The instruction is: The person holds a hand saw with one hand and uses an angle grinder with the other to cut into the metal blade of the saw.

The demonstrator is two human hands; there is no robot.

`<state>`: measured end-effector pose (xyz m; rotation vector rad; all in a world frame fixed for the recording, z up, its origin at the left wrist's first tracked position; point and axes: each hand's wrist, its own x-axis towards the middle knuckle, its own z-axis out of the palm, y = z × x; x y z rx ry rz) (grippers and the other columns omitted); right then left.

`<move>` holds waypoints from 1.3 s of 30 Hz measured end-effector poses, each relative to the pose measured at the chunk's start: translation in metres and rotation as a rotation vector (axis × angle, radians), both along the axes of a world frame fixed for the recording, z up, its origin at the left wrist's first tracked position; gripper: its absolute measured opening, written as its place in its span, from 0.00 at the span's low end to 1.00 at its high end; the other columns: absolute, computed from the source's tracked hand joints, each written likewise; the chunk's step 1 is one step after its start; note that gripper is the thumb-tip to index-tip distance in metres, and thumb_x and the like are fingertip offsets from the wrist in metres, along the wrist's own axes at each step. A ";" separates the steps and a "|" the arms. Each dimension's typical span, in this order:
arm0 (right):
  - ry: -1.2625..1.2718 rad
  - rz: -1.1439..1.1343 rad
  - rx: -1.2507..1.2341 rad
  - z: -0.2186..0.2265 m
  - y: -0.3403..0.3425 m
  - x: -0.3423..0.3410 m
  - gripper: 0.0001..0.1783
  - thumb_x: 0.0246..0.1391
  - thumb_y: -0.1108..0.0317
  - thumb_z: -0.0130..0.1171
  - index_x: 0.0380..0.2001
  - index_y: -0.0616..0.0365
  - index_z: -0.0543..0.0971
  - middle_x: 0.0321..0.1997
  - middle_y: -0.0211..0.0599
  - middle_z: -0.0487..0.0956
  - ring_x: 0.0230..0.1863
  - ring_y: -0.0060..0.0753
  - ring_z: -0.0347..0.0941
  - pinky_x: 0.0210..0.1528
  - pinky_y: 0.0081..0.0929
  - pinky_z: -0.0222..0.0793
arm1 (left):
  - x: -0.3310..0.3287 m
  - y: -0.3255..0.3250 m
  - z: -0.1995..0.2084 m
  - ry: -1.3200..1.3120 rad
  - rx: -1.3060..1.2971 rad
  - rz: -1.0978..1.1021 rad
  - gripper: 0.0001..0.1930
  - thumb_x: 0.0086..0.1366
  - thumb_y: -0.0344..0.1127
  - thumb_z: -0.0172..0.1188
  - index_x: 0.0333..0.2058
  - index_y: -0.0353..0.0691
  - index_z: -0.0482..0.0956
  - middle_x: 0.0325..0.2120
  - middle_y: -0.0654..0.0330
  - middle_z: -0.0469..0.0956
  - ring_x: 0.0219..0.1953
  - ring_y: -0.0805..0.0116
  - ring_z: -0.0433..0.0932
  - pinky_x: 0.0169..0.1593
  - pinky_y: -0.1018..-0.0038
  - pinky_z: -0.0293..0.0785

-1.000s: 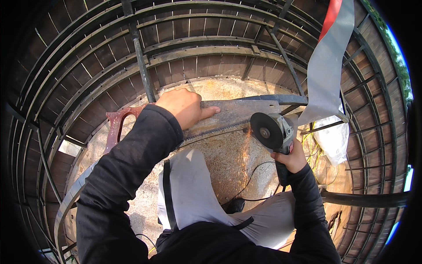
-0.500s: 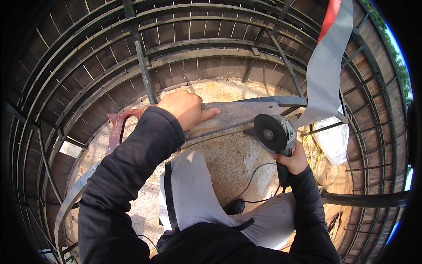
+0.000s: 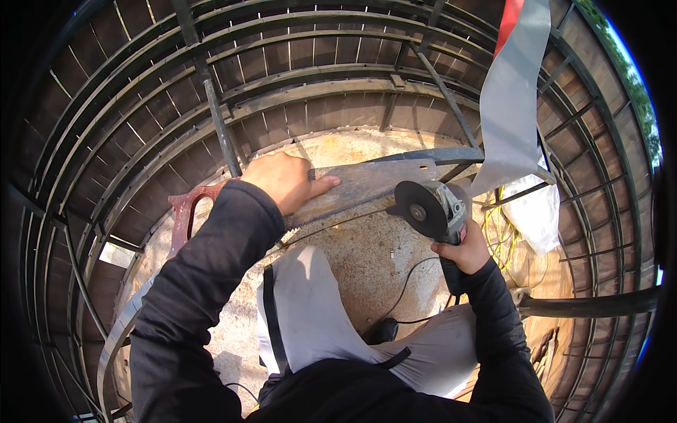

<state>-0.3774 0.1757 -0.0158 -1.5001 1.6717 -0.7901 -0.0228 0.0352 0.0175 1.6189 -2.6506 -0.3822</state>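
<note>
A handsaw with a worn red handle and a rusty toothed blade (image 3: pixel 374 180) lies across in front of me, its teeth toward my body. My left hand (image 3: pixel 282 182) is closed over the blade near the handle, thumb lying along the metal. The handle sits to the left, partly hidden behind my sleeve. In my right hand (image 3: pixel 471 248) is an angle grinder (image 3: pixel 453 215), gripped by its dark body. Its round black disc is close to the blade's toothed edge near the tip; I cannot tell whether they touch.
Curved dark metal rails (image 3: pixel 296 92) and wooden slats surround me. A grey strip (image 3: pixel 518 99) with red on it hangs at the upper right. Beyond the grinder lie a white plastic bag (image 3: pixel 536 215) and yellow cord (image 3: pixel 502 243). A black cable (image 3: pixel 404 287) crosses the floor.
The whole view has shifted slightly, with the saw and both hands appearing a little farther left. The grinder's disc is turned slightly differently. Both grips are unchanged.
</note>
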 end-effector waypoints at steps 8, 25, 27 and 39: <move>0.021 0.004 -0.011 -0.002 -0.003 0.001 0.32 0.38 0.67 0.76 0.49 0.67 0.77 0.42 0.41 0.83 0.44 0.31 0.77 0.53 0.31 0.72 | 0.000 0.000 -0.001 -0.004 0.006 0.005 0.39 0.66 0.72 0.52 0.30 0.33 0.86 0.25 0.43 0.83 0.34 0.45 0.85 0.43 0.56 0.80; -0.009 0.016 -0.029 -0.006 -0.004 0.000 0.32 0.39 0.70 0.76 0.50 0.67 0.77 0.42 0.39 0.83 0.43 0.30 0.76 0.52 0.30 0.72 | 0.001 0.000 -0.001 0.004 -0.004 -0.009 0.40 0.67 0.72 0.50 0.30 0.33 0.86 0.25 0.43 0.83 0.33 0.45 0.85 0.42 0.56 0.81; -0.015 0.018 -0.032 -0.006 -0.004 0.000 0.32 0.40 0.70 0.76 0.50 0.67 0.77 0.42 0.39 0.83 0.44 0.30 0.77 0.52 0.30 0.72 | 0.001 0.000 0.000 0.002 0.000 -0.010 0.40 0.67 0.72 0.50 0.30 0.33 0.86 0.25 0.43 0.83 0.33 0.45 0.85 0.42 0.56 0.81; -0.027 0.007 0.004 -0.006 -0.005 -0.001 0.29 0.40 0.70 0.76 0.47 0.66 0.77 0.38 0.36 0.84 0.39 0.27 0.78 0.48 0.28 0.73 | 0.001 0.000 0.001 -0.004 0.010 -0.006 0.40 0.67 0.72 0.50 0.30 0.33 0.86 0.25 0.43 0.83 0.33 0.45 0.85 0.42 0.56 0.81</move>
